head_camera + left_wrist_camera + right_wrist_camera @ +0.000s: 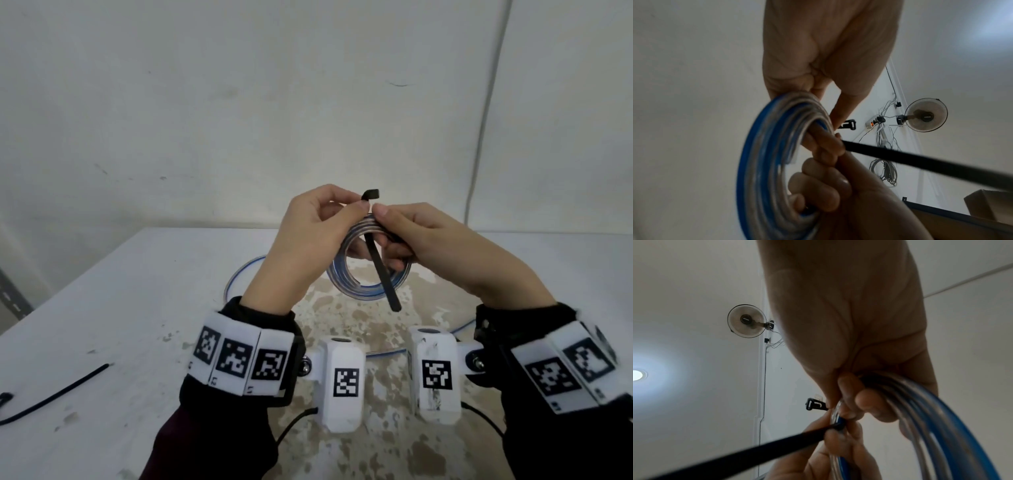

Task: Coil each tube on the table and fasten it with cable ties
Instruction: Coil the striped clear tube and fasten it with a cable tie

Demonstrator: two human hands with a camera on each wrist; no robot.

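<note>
Wrist bands (239, 356) frame my view; above the table (102, 308), my left hand (308, 233) and right hand (421, 236) both grip the coiled tube (363, 291), each pinching the black cable tie (387, 277) round its upper edge.

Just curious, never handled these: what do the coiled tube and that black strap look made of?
The coiled tube looks like soft clear plastic with a blue stripe: it is see-through, glossy, and bends into loops. The black cable tie seems matte flexible plastic, probably nylon: a thin flat strip, bent at its head.
</note>
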